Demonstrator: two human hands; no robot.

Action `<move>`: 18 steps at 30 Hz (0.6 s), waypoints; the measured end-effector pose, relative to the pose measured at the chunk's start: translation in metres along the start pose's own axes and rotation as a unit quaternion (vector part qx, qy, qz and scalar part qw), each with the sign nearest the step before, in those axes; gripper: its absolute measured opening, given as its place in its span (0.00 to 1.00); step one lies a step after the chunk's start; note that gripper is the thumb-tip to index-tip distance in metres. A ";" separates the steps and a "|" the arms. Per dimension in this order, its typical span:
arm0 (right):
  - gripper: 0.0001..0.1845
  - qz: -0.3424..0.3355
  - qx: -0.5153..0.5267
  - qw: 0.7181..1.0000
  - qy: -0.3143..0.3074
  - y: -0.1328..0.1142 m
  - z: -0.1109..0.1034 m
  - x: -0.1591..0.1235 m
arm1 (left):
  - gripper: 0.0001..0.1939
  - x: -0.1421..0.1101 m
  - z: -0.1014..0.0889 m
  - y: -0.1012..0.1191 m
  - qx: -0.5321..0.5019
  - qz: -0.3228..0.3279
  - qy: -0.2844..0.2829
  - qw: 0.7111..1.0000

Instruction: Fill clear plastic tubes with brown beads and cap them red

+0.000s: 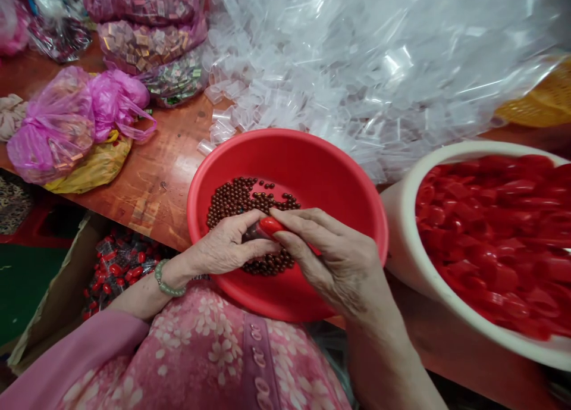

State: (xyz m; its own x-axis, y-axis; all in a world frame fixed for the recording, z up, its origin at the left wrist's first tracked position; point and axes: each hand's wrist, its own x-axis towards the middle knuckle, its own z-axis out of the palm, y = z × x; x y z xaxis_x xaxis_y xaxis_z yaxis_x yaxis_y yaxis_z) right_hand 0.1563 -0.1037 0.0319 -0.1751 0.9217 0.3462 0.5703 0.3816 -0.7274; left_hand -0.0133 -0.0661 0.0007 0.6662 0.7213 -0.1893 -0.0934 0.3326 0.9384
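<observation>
- Over the round red plastic basin (pixel 312 166), the left hand (pixel 227 243) grips a small dark-looking container (pixel 255 232); the right hand (pixel 334 252) pinches its glossy red cap (pixel 270 225).
- Right of the basin: cream plastic tub (pixel 404 219), leaving little room.

The red cap (pixel 271 224) looks glossy, the plastic basin (pixel 321 175) smooth.

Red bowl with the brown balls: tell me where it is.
The red bowl is at the centre of the head view, beneath the left hand and right hand, just left of the white tub.
</observation>
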 end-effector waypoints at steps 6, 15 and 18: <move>0.14 0.006 0.009 0.999 -0.047 -0.002 -0.004 0.006 | 0.13 0.002 0.000 -0.004 -0.037 -0.013 0.002 0.999; 0.11 0.170 0.205 0.956 0.119 0.016 0.030 -0.005 | 0.13 0.006 -0.005 -0.002 -0.069 -0.032 -0.008 0.997; 0.12 0.133 0.169 0.967 0.135 0.011 0.036 -0.004 | 0.16 0.007 -0.007 -0.005 -0.073 -0.022 -0.006 0.997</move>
State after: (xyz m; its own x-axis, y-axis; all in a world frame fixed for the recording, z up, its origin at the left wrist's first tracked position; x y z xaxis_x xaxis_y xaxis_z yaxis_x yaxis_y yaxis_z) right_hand 0.1340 -0.1008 0.0015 0.1834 0.9561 0.2285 0.2633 0.1762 -0.9485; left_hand -0.0134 -0.0587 -0.0077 0.6801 0.6978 -0.2246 -0.1709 0.4488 0.8771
